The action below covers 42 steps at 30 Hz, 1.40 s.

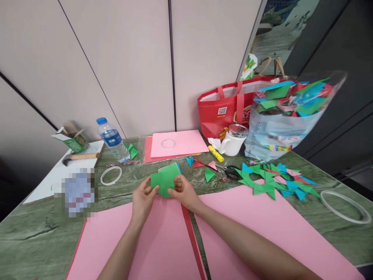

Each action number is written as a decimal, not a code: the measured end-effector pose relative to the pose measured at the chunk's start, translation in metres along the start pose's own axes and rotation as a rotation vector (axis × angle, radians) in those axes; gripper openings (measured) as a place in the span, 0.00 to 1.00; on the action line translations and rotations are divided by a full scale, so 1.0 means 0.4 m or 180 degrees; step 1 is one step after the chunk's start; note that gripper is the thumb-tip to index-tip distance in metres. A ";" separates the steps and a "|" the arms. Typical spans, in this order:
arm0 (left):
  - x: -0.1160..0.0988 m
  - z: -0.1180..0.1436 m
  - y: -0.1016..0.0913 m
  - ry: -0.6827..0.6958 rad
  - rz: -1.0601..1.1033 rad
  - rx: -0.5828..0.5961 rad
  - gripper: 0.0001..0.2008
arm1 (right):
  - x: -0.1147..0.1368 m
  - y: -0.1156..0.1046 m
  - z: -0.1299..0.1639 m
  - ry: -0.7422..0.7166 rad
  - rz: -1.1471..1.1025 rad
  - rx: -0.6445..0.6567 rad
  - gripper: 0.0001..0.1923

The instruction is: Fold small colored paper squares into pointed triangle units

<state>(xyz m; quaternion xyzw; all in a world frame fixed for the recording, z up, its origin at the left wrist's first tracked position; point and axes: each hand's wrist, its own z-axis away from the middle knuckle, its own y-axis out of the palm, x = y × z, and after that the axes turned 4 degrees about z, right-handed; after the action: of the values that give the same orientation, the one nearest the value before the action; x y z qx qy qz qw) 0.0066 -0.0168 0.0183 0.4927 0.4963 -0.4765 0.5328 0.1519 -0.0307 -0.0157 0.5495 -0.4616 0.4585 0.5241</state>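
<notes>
Both bare forearms stretched forward from the near edge, converging at mid-table; left hand (142, 198) and right hand (182, 191) close together, fingers curled, thumbs and fingertips pinching, palms facing inward

On the clear plastic bag (276, 128) at about two o'clock on the table, the words "COLOR PAPER" are printed sideways along its left edge, with the middle letters partly creased. A square QR code is shown on a white patch on the red shopping bag (224, 111) at one o'clock; beside it yellow lettering is seen, cut off by the handle and not legible. A blue label is carried by the water bottle (113, 140) at eleven o'clock, its print too small to be read. White marks on the green carton (72, 140) at ten o'clock cannot be made out.
</notes>
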 end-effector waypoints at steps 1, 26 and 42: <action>-0.004 0.000 -0.001 0.0094 -0.0147 -0.0011 0.32 | -0.002 -0.002 -0.002 -0.0080 0.0016 -0.0151 0.15; -0.003 0.005 0.010 -0.0008 0.0060 0.0433 0.14 | 0.012 -0.011 0.003 -0.0479 0.0359 -0.0080 0.09; -0.010 0.005 0.003 -0.0020 0.0118 0.0630 0.17 | 0.014 -0.011 0.008 -0.0431 0.0502 -0.0073 0.09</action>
<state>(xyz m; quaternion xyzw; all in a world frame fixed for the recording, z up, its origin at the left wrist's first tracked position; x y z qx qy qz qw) 0.0076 -0.0185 0.0224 0.5505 0.4358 -0.5148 0.4918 0.1571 -0.0339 -0.0109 0.5351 -0.5431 0.4549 0.4602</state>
